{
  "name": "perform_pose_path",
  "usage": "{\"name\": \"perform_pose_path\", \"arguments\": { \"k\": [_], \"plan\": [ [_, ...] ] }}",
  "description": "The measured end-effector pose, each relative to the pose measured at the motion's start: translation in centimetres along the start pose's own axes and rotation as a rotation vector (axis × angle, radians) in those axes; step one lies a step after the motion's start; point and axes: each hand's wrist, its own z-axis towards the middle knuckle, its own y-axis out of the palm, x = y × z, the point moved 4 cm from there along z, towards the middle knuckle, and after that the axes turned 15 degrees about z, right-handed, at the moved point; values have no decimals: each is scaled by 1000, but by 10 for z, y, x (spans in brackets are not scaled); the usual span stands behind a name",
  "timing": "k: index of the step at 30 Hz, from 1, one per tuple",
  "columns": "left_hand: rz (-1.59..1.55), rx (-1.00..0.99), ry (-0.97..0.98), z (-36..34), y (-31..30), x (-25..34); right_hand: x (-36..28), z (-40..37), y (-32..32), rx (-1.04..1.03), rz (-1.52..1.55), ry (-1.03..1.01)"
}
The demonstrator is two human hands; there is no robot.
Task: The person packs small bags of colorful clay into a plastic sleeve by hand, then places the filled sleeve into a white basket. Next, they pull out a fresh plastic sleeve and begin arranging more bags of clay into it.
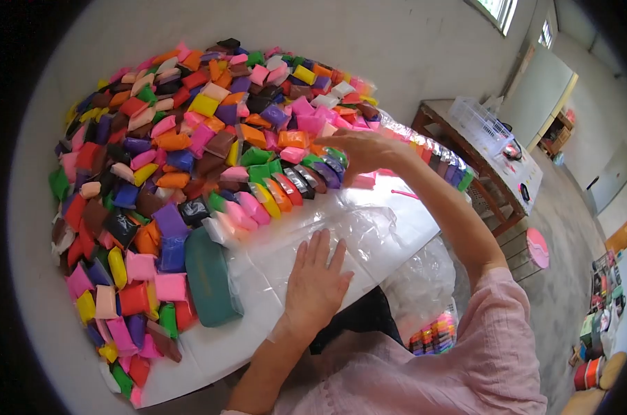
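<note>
My left hand (317,280) lies flat on the white table surface (258,283), fingers spread, at the near edge of a clear plastic bag (358,232). Farther right and higher, my right hand (365,153) is bent over the end of a row of small coloured packets (296,183); its fingertips are blurred, so whether it grips one is unclear. A big heap of coloured packets (175,142) covers the left and back of the table. The teal pouch (213,277) rests left of my left hand. A thin pink stick (405,194) lies below my right forearm.
More packets in clear wrapping (431,149) line the table's far right side. Clear plastic bags (424,277) and bundled packets (434,335) sit by my right side. Beyond are a wooden table (438,114) with a white basket (479,124) and a pink-topped stool (537,247).
</note>
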Motion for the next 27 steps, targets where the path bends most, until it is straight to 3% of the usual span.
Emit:
{"name": "perform_pose_path", "arguments": {
  "k": [3, 19, 23, 27],
  "plan": [
    [13, -13, -3, 0, 4, 0, 3, 9, 13, -74, -50, -18],
    [68, 6, 13, 0, 3, 0, 42, -32, 37, 519, 104, 20],
    [47, -3, 10, 3, -7, 3, 45, -64, 30, 751, 236, 70],
    [37, -17, 8, 7, -7, 2, 46, -168, 26, 1215, 276, 140]
  ]
}}
